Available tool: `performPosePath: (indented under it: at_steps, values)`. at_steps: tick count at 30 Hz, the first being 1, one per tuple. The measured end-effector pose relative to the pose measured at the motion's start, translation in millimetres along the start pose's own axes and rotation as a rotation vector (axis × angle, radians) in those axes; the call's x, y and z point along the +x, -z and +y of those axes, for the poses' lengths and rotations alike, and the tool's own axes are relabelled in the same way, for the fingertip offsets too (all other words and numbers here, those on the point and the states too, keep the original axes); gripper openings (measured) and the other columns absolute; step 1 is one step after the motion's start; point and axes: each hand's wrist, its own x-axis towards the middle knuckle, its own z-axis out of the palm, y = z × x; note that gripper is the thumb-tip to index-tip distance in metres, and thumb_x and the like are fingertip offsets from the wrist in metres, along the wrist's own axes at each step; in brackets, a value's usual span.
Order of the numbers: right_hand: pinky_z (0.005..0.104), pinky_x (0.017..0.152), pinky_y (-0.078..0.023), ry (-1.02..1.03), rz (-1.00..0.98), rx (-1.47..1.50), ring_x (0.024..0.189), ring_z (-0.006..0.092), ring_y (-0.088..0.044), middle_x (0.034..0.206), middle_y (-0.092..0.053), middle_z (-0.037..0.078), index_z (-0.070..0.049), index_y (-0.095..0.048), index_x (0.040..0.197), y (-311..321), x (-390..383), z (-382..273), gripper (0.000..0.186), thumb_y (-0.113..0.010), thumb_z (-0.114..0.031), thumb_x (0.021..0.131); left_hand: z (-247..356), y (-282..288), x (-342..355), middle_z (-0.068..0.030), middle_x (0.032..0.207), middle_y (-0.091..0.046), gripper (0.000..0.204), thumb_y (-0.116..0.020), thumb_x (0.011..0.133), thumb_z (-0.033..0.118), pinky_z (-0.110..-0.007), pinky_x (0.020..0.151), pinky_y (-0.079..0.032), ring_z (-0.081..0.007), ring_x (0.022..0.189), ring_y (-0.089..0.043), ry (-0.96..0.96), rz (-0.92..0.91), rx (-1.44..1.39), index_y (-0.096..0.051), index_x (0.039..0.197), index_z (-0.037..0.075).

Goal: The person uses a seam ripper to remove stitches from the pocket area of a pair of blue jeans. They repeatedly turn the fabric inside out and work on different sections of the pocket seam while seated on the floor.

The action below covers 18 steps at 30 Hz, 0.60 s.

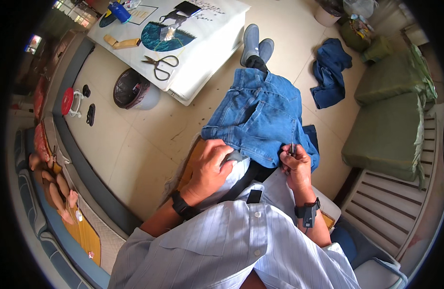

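Observation:
Blue denim jeans [267,115] lie spread over my lap and legs, with the pocket side facing up. My left hand [210,168] is closed on the near left edge of the jeans, where a bit of grey cloth [237,156] shows beside the thumb. At the near right edge, my right hand [297,166] is closed around a small dark tool [292,150] with a thin pointed tip. Its fingers rest against the denim, and most of the tool is hidden in the fist.
Ahead on the left stands a white-covered table [217,29] bearing black scissors [161,66]. A waste bin [149,96] is below it. More denim [330,72] lies on the floor. Right is a slatted bench [385,202] with green cushions [388,130]. A person's bare legs [58,188] show far left.

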Motion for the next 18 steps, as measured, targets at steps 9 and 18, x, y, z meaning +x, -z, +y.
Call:
performPosePath:
  at_steps: [9, 18]
  values:
    - [0.0217, 0.068, -0.042, 0.540, -0.083, -0.677, 0.078, 0.0020, -0.049, 0.097, -0.058, -0.006, -0.007, -0.069, 0.112, -47, -2, -22, 0.026, -0.080, 0.000, 0.090, -13, -14, 30, -0.0163, 0.104, -0.063, 0.021, -0.075, 0.083, 0.000, -0.044, 0.080, -0.055, -0.0370, 0.092, -0.066, -0.051, -0.018, 0.069, -0.068, 0.102, 0.001]
    - [0.0223, 0.064, -0.040, 0.237, -0.177, -0.514, 0.072, 0.0023, -0.049, 0.080, -0.057, -0.008, -0.004, -0.069, 0.106, -45, 24, -20, 0.012, -0.075, -0.002, 0.096, -4, -10, 51, -0.0147, 0.103, -0.065, 0.019, -0.076, 0.082, 0.002, -0.044, 0.083, -0.054, -0.0350, 0.094, -0.066, -0.125, -0.001, 0.098, -0.069, 0.100, 0.002]
